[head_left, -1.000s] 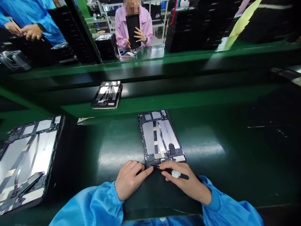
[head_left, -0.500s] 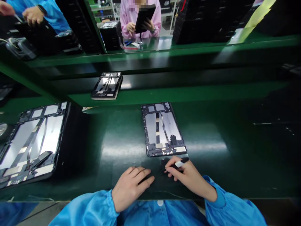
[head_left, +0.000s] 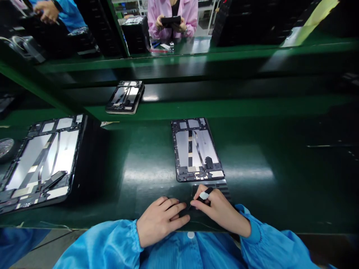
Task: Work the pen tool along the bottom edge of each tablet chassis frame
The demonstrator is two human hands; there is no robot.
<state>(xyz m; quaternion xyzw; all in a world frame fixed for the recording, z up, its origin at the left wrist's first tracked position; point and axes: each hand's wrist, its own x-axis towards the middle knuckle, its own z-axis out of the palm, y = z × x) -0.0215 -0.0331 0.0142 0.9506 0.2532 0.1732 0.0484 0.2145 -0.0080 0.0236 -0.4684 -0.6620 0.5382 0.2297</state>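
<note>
1. While the right hand (head_left: 221,211) pinches a slim black tool with a white band (head_left: 204,196), fingers closed around it like a pen and its tip pointed down and to the left, the left hand (head_left: 161,224) lies flat on the bench, fingers together and holding nothing.
2. The tool tip meets a small dark strip (head_left: 185,207) at the left fingertips; what the strip is cannot be told.
3. The step in hand looks like picking a small part up off the mat; the next move would call for a steady lift and a careful carry to the open tablet (head_left: 198,149).
4. That tablet lies back-off, face down, just beyond both hands and touching neither, with a ribbed dark mat (head_left: 221,185) at its near edge.
5. The green bench (head_left: 280,179) is glossy and reflects the overhead light.
6. A larger open tablet (head_left: 39,164) sits well to the left, and a smaller stacked unit (head_left: 125,96) rests on the raised ledge.
7. Across the line a person in pink (head_left: 174,15) holds a dark device, and a blue-sleeved worker (head_left: 56,11) stands at far left.
</note>
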